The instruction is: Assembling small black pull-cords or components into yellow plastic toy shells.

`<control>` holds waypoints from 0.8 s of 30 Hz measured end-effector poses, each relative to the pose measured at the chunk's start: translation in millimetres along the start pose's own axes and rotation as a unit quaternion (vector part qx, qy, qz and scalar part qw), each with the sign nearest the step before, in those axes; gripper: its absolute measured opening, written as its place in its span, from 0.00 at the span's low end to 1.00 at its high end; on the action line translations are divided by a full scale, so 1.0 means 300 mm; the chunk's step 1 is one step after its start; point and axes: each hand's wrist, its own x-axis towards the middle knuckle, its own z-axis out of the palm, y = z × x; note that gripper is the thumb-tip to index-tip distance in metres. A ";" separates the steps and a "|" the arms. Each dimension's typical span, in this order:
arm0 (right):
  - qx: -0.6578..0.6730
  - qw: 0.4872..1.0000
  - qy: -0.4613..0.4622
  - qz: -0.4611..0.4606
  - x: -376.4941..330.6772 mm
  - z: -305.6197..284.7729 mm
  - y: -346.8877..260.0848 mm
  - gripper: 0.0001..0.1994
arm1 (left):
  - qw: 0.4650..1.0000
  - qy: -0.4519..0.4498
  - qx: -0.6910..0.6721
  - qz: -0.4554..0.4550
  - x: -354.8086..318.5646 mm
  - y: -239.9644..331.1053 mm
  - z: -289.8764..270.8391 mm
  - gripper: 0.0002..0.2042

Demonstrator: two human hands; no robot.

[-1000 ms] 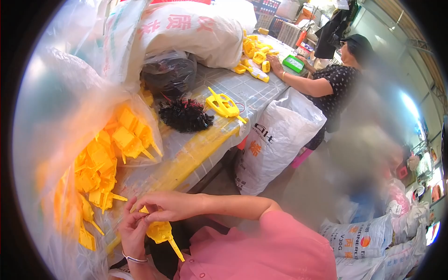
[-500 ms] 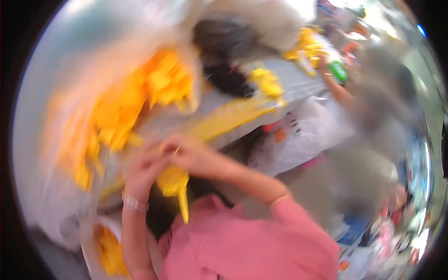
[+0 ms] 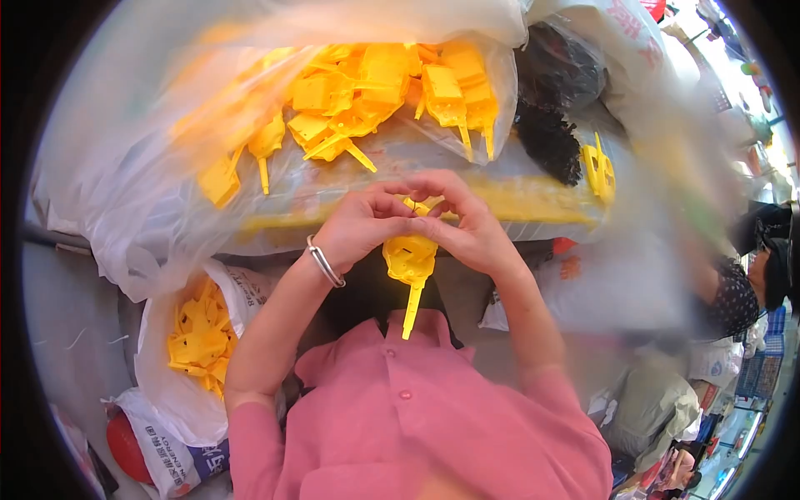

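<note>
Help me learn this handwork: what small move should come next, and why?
Perhaps steady the yellow plastic part with the left hand while the right hand adjusts what looks like a thin dark strand, since both hands' fingertips meet there, opposite the part's long prong.

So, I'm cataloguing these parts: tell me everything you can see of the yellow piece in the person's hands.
The yellow piece looks like shiny moulded plastic: a broad body with small dark openings or marks and one long, straight prong pointing toward the pink shirt. Fingers of the left hand and right hand hold its far end, partly hiding it. A thin dark strand shows there; whether it is attached is unclear.
</note>
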 end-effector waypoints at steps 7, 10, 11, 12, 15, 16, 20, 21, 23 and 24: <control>-0.027 0.999 0.017 0.040 0.005 -0.018 0.045 0.04 | 0.998 0.000 -0.062 -0.007 0.007 0.008 0.001 0.06; -0.062 0.997 0.036 0.022 -0.016 0.003 0.036 0.04 | 0.995 0.047 -0.087 0.030 -0.001 -0.019 0.006 0.05; -0.098 0.994 0.041 0.013 -0.020 0.007 0.038 0.04 | 0.994 0.052 -0.090 0.032 -0.003 -0.028 0.009 0.05; -0.134 0.990 0.045 0.005 -0.025 0.013 0.038 0.04 | 0.995 0.054 -0.081 0.032 -0.008 -0.036 0.014 0.05; -0.155 0.986 0.069 -0.002 -0.031 0.031 0.029 0.04 | 0.976 0.110 0.100 0.160 0.001 -0.072 0.029 0.05; -0.165 0.982 0.086 -0.004 -0.044 0.033 0.027 0.04 | 0.977 0.109 0.098 0.157 -0.007 -0.058 0.039 0.05; -0.141 0.985 0.099 -0.001 -0.040 0.047 -0.001 0.05 | 0.946 0.160 0.214 0.182 -0.028 -0.022 0.049 0.04; -0.104 0.991 0.084 0.015 -0.041 0.045 -0.001 0.05 | 0.950 0.151 0.210 0.174 -0.039 -0.017 0.045 0.04; -0.056 0.995 0.064 0.043 -0.034 0.018 0.011 0.04 | 0.954 0.127 0.209 0.175 -0.033 -0.002 0.031 0.04; -0.058 0.995 0.068 0.046 -0.032 0.012 0.021 0.04 | 0.966 0.092 0.177 0.165 -0.032 0.000 0.027 0.04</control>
